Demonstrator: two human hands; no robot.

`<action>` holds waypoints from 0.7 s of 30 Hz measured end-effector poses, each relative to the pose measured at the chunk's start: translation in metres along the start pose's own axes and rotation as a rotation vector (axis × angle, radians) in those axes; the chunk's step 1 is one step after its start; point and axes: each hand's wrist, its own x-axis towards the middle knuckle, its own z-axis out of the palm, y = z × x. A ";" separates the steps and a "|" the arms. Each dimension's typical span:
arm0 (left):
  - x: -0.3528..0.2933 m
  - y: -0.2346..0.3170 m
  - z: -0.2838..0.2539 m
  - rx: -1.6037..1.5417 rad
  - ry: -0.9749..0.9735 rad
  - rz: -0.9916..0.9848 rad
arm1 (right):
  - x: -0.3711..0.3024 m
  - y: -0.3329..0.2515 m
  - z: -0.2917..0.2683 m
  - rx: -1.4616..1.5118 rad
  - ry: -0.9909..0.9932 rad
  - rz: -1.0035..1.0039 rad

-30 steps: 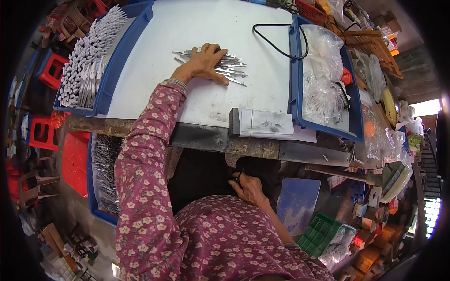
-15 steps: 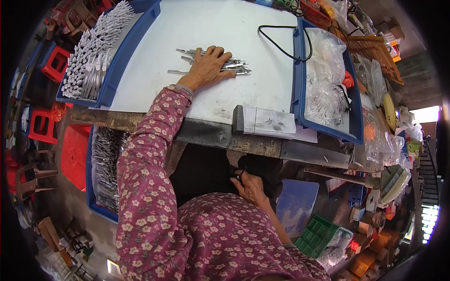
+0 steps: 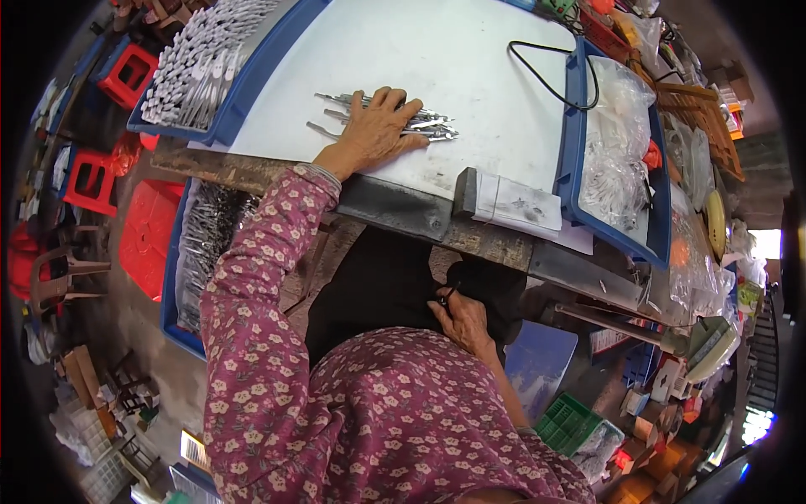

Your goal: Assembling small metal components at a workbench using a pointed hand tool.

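Note:
My left hand point(image 3: 377, 128) reaches over the white work surface point(image 3: 294, 50). Its bent fingers and thumb span a loose bunch of slim silver metal tools point(image 3: 437, 128), whose narrow ends stick out on both sides. The palm covers the bunch's middle, and the tools' exact kind cannot be made out. Down at my lap, against dark trousers, rests my right hand point(image 3: 463, 322). Its fingers are curled around a small dark thing point(image 3: 447, 296), mostly hidden. Near the table's front edge a stack of white paper slips point(image 3: 518, 204) leans beside a dark block point(image 3: 465, 191).
A blue tray point(image 3: 243, 92) at left holds many white-tipped metal pieces; another point(image 3: 572, 139) at right holds clear plastic bags. Below the table, a blue bin point(image 3: 172, 307) contains silver pieces. A black cable point(image 3: 537, 99) loops near the right tray. Red stools point(image 3: 91, 181) stand left.
The whole view has shifted, so the table and trays sit farther right and higher. My left hand stays over the bunch, where the nearest tool now lies more slanted. My right hand remains at my lap.

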 end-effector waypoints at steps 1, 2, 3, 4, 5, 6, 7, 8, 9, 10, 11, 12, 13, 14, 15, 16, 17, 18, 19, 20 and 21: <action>-0.004 0.000 -0.001 0.002 0.000 -0.009 | 0.001 -0.002 0.000 -0.001 -0.010 0.006; -0.007 0.000 -0.002 0.002 0.013 0.009 | 0.001 -0.003 -0.001 -0.005 -0.017 0.013; -0.009 0.001 -0.003 0.001 0.027 0.027 | 0.001 -0.003 0.000 -0.006 -0.020 0.010; -0.011 0.001 -0.005 -0.007 0.003 0.024 | 0.001 -0.002 0.001 -0.012 -0.011 0.003; -0.014 0.001 -0.005 -0.006 0.004 0.020 | 0.001 -0.001 0.003 -0.017 -0.001 -0.003; -0.017 0.001 -0.005 0.000 0.022 0.022 | 0.001 -0.001 0.005 -0.018 -0.004 -0.006; -0.020 0.001 -0.004 0.007 0.040 0.024 | 0.001 0.000 0.006 -0.014 -0.001 0.011; -0.021 0.002 -0.007 0.004 0.040 0.023 | 0.001 -0.002 0.006 -0.011 0.002 0.033; -0.021 0.004 -0.011 -0.007 -0.005 0.003 | 0.000 -0.003 0.005 -0.012 0.000 0.034; -0.022 0.004 -0.013 -0.018 -0.051 -0.017 | 0.001 -0.005 0.003 -0.039 -0.015 0.038; -0.024 0.001 -0.013 -0.018 -0.051 -0.023 | 0.001 -0.007 0.002 -0.064 -0.035 0.037; -0.026 -0.004 -0.011 -0.058 -0.024 -0.015 | 0.001 -0.007 0.002 -0.064 -0.040 0.034; -0.029 -0.008 -0.011 -0.097 0.004 -0.006 | 0.001 -0.008 0.004 -0.069 -0.031 0.018; -0.029 -0.006 -0.022 -0.163 -0.028 -0.044 | 0.000 -0.007 0.004 -0.076 -0.018 0.006; -0.031 -0.008 -0.024 -0.177 0.068 -0.022 | 0.000 -0.007 0.004 -0.077 -0.018 0.007; -0.034 -0.013 -0.025 -0.190 0.165 -0.001 | 0.000 -0.006 0.004 -0.087 -0.019 0.002; -0.037 -0.018 -0.029 -0.216 0.253 0.012 | -0.001 -0.005 0.006 -0.097 -0.018 -0.003; -0.042 -0.025 -0.035 -0.293 0.276 -0.036 | -0.002 -0.004 0.007 -0.096 -0.016 -0.003; -0.048 -0.031 -0.038 -0.370 0.299 -0.084 | -0.003 -0.003 0.007 -0.089 -0.013 0.003; -0.052 -0.037 -0.040 -0.363 0.425 -0.094 | -0.003 -0.003 0.008 -0.082 -0.011 0.008; -0.059 -0.043 -0.043 -0.360 0.411 -0.115 | -0.003 -0.003 0.009 -0.083 -0.017 0.008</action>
